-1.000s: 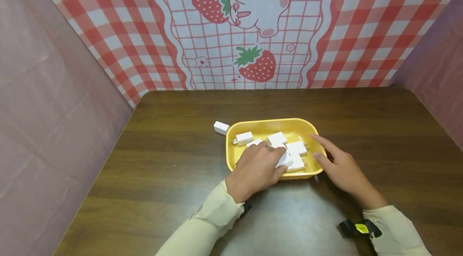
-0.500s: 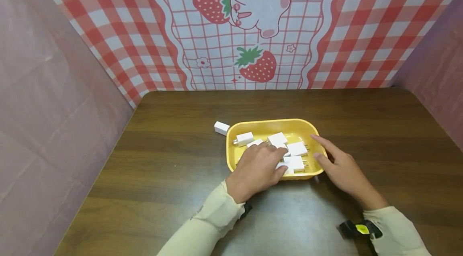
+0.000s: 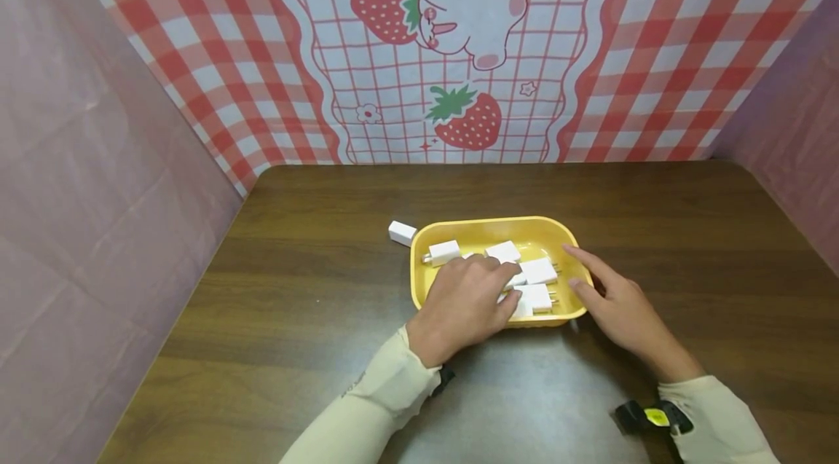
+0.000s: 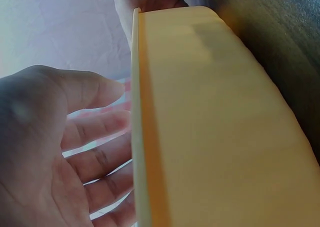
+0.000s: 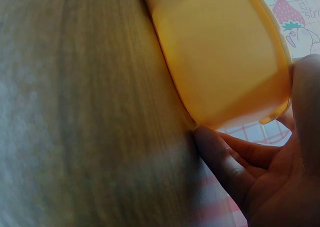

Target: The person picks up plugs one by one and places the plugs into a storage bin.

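Note:
A yellow plastic tray [image 3: 419, 293] sits on the table with several white charger plugs inside, among them one at the left end [image 3: 444, 253] and one toward the right [image 3: 539, 271]. My left hand [image 3: 462, 300] reaches over the near rim, its fingers down among the plugs. Thumb and fingers stand apart in the left wrist view, with the fingertips hidden behind the tray wall. At the tray's right end my right hand [image 3: 619, 304] grips the rim. In the right wrist view, its fingers [image 5: 220, 159] touch the tray's lower edge.
One white charger block [image 3: 402, 232] lies on the wooden table [image 3: 295, 304], just outside the tray's far left corner. A checked strawberry cloth [image 3: 452, 49] hangs behind the table. Pinkish cloth walls [image 3: 98, 158] stand at both sides.
My left hand has let go of a white charger plug, which now lies near the tray's front. The left fingers have shifted slightly over the other plugs. My right hand has stayed put.

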Available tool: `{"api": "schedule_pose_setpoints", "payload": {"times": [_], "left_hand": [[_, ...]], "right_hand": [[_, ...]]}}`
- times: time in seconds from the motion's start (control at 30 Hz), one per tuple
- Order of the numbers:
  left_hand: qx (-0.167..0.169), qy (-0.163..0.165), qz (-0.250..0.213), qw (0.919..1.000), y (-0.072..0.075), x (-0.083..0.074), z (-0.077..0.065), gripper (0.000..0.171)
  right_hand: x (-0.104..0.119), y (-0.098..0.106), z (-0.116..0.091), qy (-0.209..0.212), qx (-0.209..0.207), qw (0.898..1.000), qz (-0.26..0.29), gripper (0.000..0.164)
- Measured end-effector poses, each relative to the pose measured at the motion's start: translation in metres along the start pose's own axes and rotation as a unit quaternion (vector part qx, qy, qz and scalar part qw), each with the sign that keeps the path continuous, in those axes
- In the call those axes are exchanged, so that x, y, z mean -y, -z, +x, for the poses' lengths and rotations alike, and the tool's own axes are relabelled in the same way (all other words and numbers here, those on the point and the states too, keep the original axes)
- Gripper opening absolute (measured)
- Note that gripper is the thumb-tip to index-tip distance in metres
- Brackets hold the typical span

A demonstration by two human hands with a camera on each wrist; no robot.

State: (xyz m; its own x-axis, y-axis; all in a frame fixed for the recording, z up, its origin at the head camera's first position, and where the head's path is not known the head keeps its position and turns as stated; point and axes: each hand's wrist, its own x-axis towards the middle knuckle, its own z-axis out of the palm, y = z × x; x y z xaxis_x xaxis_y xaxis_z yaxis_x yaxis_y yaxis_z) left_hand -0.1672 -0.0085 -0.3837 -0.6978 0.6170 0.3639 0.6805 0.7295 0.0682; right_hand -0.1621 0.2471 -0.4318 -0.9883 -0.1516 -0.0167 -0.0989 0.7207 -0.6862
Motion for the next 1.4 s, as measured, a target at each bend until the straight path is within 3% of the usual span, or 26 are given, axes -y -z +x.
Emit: {"api": "schedule_pose_setpoints", "payload": {"times": [0.33, 0.47, 0.63, 0.83, 1.03, 1.2, 1.4], "left_hand": [[-0.027, 0.018, 0.001, 0.9995, 0.007, 0.010, -0.004, 0.028], [-0.040, 0.029, -0.020, 0.9986, 0.011, 0.015, -0.005, 0.029], [-0.084, 0.048, -0.055, 0.9938, 0.017, 0.026, -0.006, 0.027], [-0.126, 0.080, -0.053, 0.9873, 0.025, 0.045, -0.012, 0.027], [-0.131, 0.110, -0.047, 0.9842, 0.030, 0.064, -0.020, 0.025], [-0.135, 0.145, -0.070, 0.9776, 0.030, 0.079, -0.028, 0.021], [-0.120, 0.193, -0.081, 0.9704, 0.028, 0.096, -0.033, 0.021]], "right_hand": [[0.000, -0.001, 0.000, 0.001, -0.002, 1.000, 0.000, 0.056], [0.000, 0.000, 0.000, 0.002, -0.003, 1.000, 0.002, 0.056], [-0.001, 0.000, 0.000, 0.005, -0.003, 1.000, 0.006, 0.056], [0.000, 0.000, 0.000, 0.001, 0.001, 1.000, 0.006, 0.057], [0.000, 0.000, 0.000, 0.000, 0.000, 1.000, 0.006, 0.057], [0.001, 0.000, 0.000, 0.000, -0.002, 1.000, 0.005, 0.057], [0.001, 0.000, 0.000, -0.001, 0.000, 1.000, 0.006, 0.057]]}}
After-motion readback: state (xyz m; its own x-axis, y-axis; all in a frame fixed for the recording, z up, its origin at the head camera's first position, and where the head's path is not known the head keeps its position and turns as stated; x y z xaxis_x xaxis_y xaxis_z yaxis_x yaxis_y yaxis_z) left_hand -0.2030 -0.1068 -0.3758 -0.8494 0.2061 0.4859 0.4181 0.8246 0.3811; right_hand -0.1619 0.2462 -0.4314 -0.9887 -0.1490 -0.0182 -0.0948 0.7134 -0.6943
